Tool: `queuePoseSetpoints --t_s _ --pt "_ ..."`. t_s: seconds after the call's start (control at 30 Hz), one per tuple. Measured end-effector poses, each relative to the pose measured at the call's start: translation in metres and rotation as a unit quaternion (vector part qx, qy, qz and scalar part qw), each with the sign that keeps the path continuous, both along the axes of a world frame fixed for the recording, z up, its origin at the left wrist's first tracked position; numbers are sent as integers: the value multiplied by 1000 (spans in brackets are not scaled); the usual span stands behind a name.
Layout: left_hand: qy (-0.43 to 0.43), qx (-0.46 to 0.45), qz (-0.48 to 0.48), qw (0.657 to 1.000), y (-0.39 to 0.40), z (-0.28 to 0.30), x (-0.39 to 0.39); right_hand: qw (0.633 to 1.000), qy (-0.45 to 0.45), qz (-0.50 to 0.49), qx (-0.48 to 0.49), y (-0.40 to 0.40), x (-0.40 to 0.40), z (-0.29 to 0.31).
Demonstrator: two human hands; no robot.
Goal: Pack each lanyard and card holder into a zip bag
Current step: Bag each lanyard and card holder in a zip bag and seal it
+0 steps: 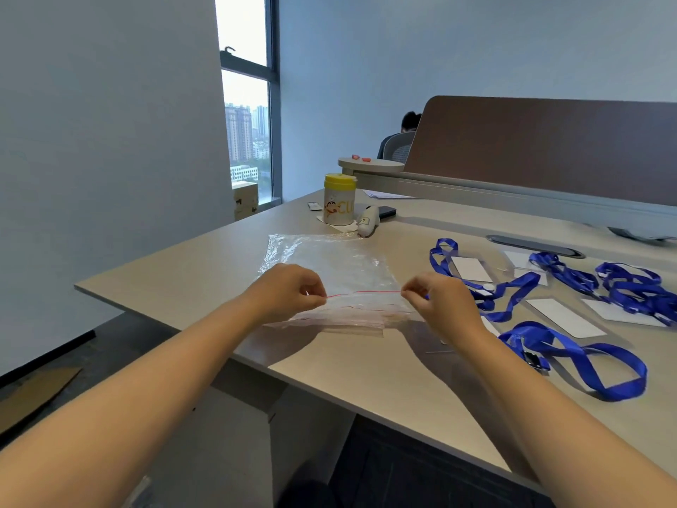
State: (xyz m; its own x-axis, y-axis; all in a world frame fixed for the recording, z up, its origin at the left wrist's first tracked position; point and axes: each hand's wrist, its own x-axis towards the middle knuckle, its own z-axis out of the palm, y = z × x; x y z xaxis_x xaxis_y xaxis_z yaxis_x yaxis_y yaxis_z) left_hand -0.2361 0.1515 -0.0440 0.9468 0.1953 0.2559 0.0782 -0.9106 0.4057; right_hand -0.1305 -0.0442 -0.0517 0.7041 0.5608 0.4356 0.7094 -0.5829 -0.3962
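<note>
**A:** State of the hands?

**B:** Both at work. The left hand (289,291) pinches the left end of the red zip line of the top bag (329,265), fingers curled. The right hand (439,302) pinches the right end of the same line, fingers curled likewise. The strip runs taut between them.

**A:** Where does the bag lie?

**B:** At the centre of the surface (366,379), on a stack of bags (340,320) whose red zip edges show fanned out just below the hands. The bag's far part stretches toward 12 o'clock, crinkled and clear. I cannot tell whether its mouth is parted.

**A:** The lanyards?

**B:** All loose, at 3 o'clock from the bag. One blue lanyard (487,287) lies just beside the right hand, looped round a white card (470,269). A second lanyard (586,361) lies toward 4 o'clock, nearer the edge. A tangle of lanyards (630,291) sits farther out at 3 o'clock, with more cards (564,317) among them.

**A:** Anything else?

**B:** At 12 o'clock, a yellow-lidded tub (340,199), with a white device (368,221) lying touching or just beside it. A brown partition (549,148) stands behind the surface.
</note>
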Motion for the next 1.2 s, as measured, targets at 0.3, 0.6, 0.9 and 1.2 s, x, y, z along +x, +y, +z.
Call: queuePoseSetpoints --t_s 0.3,0.6,0.9,1.2 --pt "-43 -84 2 995 -18 0 17 999 0 -29 -19 -5 -1 1" --pt "-95 50 -58 993 -32 4 20 997 -36 -66 21 -11 4 2" --pt "-1 142 10 990 -28 5 25 998 20 -18 55 -24 6 7" --pt "5 38 24 999 -43 -3 46 981 152 -1 -123 -62 4 -4"
